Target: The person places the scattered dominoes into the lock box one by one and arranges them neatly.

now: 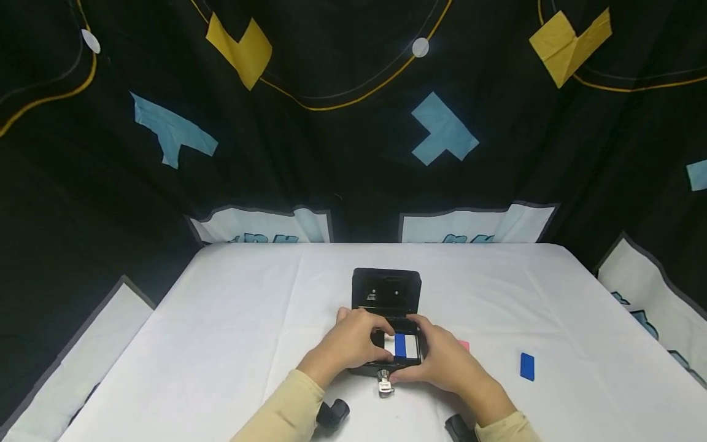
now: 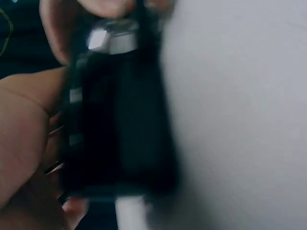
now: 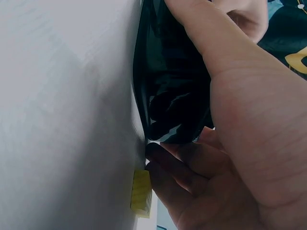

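A black lidded box (image 1: 359, 371) sits on the table with its lid (image 1: 385, 288) raised at the back. Inside lie white and blue rectangular pieces (image 1: 401, 345) side by side. Over the box's left part, my left hand (image 1: 353, 341) pinches the leftmost white piece between thumb and fingers. My right hand (image 1: 442, 356) grips the box's right side, thumb at the front and a finger at the back corner. From the front hangs a small silver padlock (image 1: 385, 385). Blurred in the left wrist view is the box's dark side (image 2: 124, 129).
A blue block (image 1: 527, 366) lies on the white tablecloth (image 1: 232, 319) to the right. A pink piece (image 1: 464, 345) shows partly behind my right hand. In the right wrist view, a yellow block (image 3: 140, 194) lies near my fingertips. A dark patterned curtain (image 1: 331, 172) hangs behind.
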A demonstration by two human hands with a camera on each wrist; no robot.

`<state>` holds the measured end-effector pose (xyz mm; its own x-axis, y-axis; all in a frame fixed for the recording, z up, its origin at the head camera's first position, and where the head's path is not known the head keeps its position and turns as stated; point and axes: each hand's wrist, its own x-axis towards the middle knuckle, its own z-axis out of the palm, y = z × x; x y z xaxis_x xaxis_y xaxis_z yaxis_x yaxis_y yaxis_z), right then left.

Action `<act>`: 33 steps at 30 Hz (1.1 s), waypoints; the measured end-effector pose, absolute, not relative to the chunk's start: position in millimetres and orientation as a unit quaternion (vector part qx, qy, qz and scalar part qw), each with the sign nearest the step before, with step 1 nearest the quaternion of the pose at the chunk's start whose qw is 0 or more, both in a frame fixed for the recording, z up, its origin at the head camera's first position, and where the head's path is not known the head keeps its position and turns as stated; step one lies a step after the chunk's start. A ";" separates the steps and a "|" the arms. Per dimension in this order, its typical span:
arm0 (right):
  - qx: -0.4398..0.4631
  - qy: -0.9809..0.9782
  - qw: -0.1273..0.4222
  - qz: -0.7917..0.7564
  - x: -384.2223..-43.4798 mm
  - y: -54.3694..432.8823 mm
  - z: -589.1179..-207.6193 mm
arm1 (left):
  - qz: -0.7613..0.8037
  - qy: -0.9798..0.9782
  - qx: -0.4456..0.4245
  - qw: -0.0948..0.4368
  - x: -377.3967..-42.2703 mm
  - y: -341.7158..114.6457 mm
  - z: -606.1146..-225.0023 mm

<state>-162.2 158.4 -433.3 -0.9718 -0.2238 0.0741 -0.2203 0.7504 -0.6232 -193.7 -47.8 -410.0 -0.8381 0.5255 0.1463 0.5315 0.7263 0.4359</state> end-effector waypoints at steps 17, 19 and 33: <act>-0.099 0.937 0.015 -0.334 -161.8 159.6 -442.4 | -0.452 -0.858 -0.146 -0.197 -200.2 -106.4 -399.6; -0.104 0.936 0.018 -0.336 -161.2 157.8 -444.2 | -0.502 -0.827 -0.150 -0.205 -200.4 -106.8 -417.4; -0.132 0.930 0.003 -0.342 -163.6 174.0 -424.1 | -0.441 -0.866 -0.196 -0.130 -195.6 -103.6 -441.2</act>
<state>-163.6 174.0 -424.1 -0.9650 -0.2480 0.0856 -0.2443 0.7309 -0.6373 -195.6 -103.6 -441.2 -0.8900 0.4531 -0.0520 0.2243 0.5342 0.8151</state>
